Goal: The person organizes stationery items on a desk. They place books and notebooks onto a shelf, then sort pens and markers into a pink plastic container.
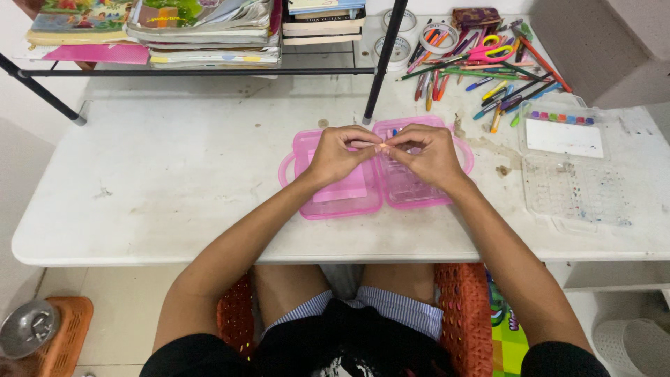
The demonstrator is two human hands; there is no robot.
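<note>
A pink plastic case [345,199] lies open on the white table [174,188], its two halves side by side. Above it my left hand [336,153] and my right hand [427,150] meet at the fingertips. Together they pinch a small thin pinkish-orange piece [382,146]; it is too small to tell what it is. The case's right half holds several small items, mostly hidden by my right hand. A pink sheet rests in the left half.
A clear plastic paint box [567,164] with coloured pots lies open at the right. Behind it are scattered pencils and pens [488,77], pink scissors [492,49] and tape rolls [398,42]. Stacked books [202,31] sit on a black-framed rack at the back.
</note>
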